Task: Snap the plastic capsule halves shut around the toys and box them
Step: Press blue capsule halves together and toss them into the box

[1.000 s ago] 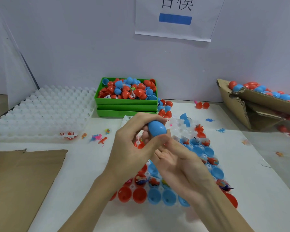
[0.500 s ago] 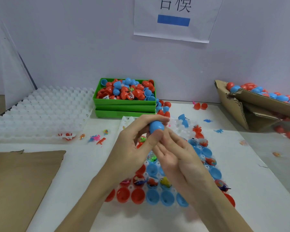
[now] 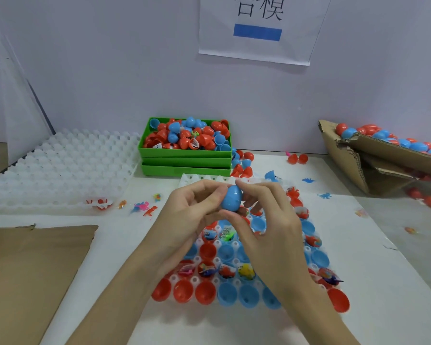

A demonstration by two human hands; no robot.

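Note:
A blue egg-shaped capsule (image 3: 231, 197) is held above the table between both hands. My left hand (image 3: 194, 207) grips its left side with thumb and fingers. My right hand (image 3: 266, 215) pinches it from the right and below. Beneath them lies a white holder tray (image 3: 197, 280) with several open red and blue capsule halves, some holding small toys. A cardboard box (image 3: 373, 155) at the right holds several closed red and blue capsules.
Stacked green bins (image 3: 184, 160) with loose capsule halves stand at the back. A stack of empty white trays (image 3: 57, 168) sits at the left. Brown cardboard (image 3: 30, 265) lies at front left. Small toys (image 3: 144, 207) and loose capsules (image 3: 297, 158) are scattered on the white table.
Both hands have turned the blue capsule more upright and shifted their fingers on it. The right fingers now reach over its right side.

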